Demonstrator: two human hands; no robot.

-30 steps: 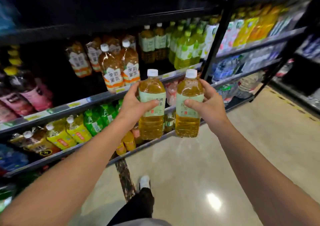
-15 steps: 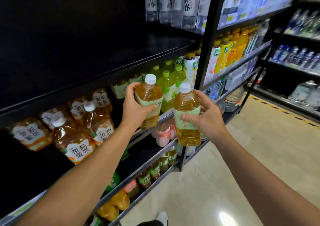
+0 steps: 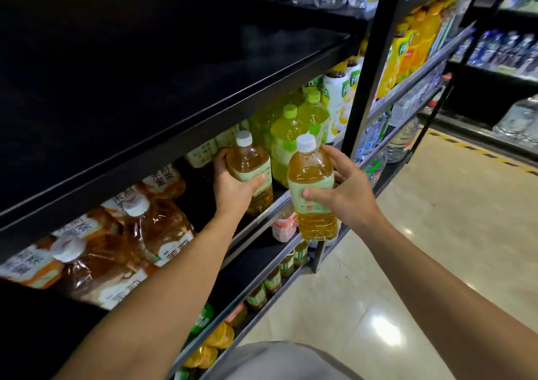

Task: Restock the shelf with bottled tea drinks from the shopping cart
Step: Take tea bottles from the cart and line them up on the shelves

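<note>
While I stand at the shelf (image 3: 256, 228), I hold two tea bottles, one in each hand. My left hand (image 3: 233, 187) is wrapped round the first bottle (image 3: 251, 173), which is over the shelf edge, right in front of the green drinks (image 3: 286, 143). My right hand (image 3: 346, 193) grips the second bottle (image 3: 313, 190) out in the aisle, just beside the first one. Both have white caps, pale green labels and yellow tea inside. On the same shelf to the left lie big brown tea bottles (image 3: 139, 234); I can't count them all. Small bottles (image 3: 273, 280) sit on the shelf below.
</note>
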